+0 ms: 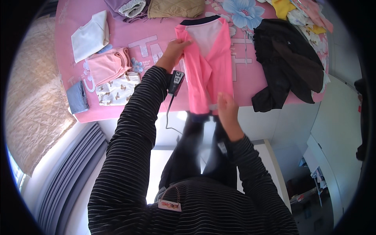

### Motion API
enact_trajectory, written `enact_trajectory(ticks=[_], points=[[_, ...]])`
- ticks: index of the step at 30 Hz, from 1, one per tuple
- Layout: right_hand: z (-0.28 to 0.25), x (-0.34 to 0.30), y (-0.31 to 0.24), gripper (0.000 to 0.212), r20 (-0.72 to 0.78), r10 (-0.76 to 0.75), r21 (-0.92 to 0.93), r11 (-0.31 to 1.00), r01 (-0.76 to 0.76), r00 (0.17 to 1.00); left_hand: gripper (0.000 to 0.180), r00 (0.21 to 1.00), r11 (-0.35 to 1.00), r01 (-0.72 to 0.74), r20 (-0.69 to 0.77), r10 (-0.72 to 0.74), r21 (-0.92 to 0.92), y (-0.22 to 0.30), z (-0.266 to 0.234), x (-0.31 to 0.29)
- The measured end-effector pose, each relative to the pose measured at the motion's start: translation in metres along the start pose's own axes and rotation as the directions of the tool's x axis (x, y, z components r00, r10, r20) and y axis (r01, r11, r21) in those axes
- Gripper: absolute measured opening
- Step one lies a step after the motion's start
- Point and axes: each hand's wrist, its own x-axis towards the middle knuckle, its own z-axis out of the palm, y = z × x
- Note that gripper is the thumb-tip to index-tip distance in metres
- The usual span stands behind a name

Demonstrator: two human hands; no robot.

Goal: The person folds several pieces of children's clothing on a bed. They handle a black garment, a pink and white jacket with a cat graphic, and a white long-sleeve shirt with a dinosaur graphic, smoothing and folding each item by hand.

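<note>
Two grips are showing: one left grip (176, 51) and one right grip (228, 109). Two striped sleeves (125, 149) are covering the arms. One bright pink garment (219, 66) is lying between the grips. Four folded pieces are sitting on the left: one white (90, 37), one pale pink (105, 66), one white with brown prints (118, 90) and one blue-grey (78, 97). One tan quilted piece (176, 8) is lying at the far edge. One black heap (278, 58) and one mixed pile (297, 17) are lying on the right, their layers hiding any exact count. One power strip (177, 80) is showing, and one chained tag (169, 205) is hanging.
</note>
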Motion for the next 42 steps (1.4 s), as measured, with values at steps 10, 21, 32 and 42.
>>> enact_trajectory(ticks=[10, 21, 32, 42], points=[[0.042, 0.088, 0.004, 0.022, 0.028, 0.086, 0.072, 0.993, -0.088, 0.996, 0.022, 1.0, 1.0, 0.008, 0.019, -0.009, 0.026, -0.025, -0.005, -0.008], [0.04, 0.057, 0.015, 0.026, 0.311, 0.294, 0.178, 0.916, -0.359, 0.904, 0.028, 0.996, 0.996, -0.085, -0.025, 0.086, 0.011, -0.028, 0.001, -0.012], [0.044, 0.05, 0.029, 0.019, 0.28, 0.227, 0.292, 0.906, -0.308, 0.933, 0.033, 0.94, 0.956, -0.075, -0.298, 0.163, 0.284, -0.064, 0.017, -0.081], [0.042, 0.056, 0.022, 0.019, 0.317, 0.251, 0.38, 0.85, -0.365, 0.915, 0.014, 0.921, 0.989, 0.008, -0.383, -0.066, -0.151, -0.121, 0.032, -0.114]])
